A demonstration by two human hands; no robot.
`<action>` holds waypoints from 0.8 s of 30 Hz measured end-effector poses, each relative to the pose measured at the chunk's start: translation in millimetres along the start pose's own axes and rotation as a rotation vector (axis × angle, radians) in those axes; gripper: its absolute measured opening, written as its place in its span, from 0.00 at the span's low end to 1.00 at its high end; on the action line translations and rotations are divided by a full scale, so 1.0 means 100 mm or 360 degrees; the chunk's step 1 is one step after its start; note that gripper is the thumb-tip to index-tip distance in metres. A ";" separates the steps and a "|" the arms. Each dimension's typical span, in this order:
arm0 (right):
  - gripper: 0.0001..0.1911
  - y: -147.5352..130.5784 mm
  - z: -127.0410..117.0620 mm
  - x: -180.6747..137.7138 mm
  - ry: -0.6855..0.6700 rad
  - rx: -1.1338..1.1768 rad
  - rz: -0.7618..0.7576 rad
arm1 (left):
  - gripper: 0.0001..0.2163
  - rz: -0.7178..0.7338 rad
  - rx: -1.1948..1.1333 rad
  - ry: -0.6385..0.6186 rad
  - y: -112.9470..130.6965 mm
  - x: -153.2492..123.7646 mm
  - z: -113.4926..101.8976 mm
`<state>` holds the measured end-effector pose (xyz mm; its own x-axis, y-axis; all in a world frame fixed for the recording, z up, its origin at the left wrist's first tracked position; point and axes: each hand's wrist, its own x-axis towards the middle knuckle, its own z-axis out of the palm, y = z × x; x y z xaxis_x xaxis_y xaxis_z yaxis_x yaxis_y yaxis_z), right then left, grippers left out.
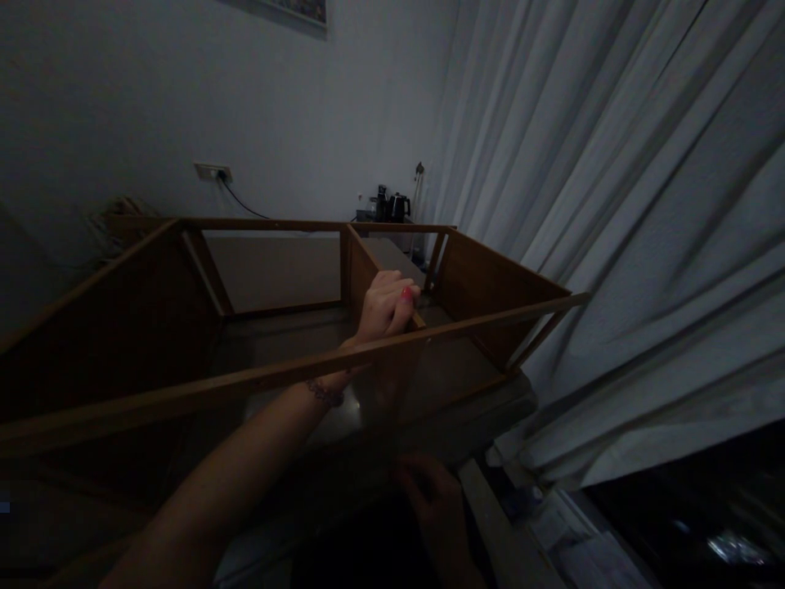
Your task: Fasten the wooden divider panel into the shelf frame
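A wooden frame (491,317) with thin rails, dark side panels and a middle divider (364,260) fills the centre of the view. Passing beneath the near rail, my left arm reaches inside. My left hand (388,304) is closed over the divider's top edge close to the near rail; a bracelet circles that wrist. Lower down, in shadow, my right hand (437,501) is outside the frame, below its near side. Its thumb and finger curl together at the tips; whatever may be between them is too dark to make out.
White curtains (613,180) hang along the right side. Behind the frame, a black kettle (398,207) stands by the wall. A cable runs from a wall socket (212,172). Papers or packets (576,532) lie at lower right, near a dark area.
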<state>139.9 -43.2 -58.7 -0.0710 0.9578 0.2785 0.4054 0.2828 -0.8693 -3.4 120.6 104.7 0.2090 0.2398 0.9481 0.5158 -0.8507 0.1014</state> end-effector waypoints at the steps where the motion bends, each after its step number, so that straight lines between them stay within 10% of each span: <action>1: 0.06 0.02 -0.02 0.00 -0.0022 -0.0043 -0.0029 | 0.18 -0.0003 0.0001 -0.0006 0.00 0.00 0.00; 13: 0.21 0.17 -0.11 0.09 0.0057 -0.0976 -0.0714 | 0.16 -0.0008 0.0005 0.0041 0.02 0.00 -0.02; 24: 0.22 -0.02 0.16 -0.03 0.0129 0.0003 0.0280 | 0.18 -0.0003 -0.0021 -0.0013 -0.01 -0.02 0.01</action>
<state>124.5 -46.2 -64.3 0.0745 0.9853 0.1537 0.4036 0.1112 -0.9082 -3.4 121.3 102.2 0.2148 0.2448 0.9455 0.5050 -0.8565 0.1070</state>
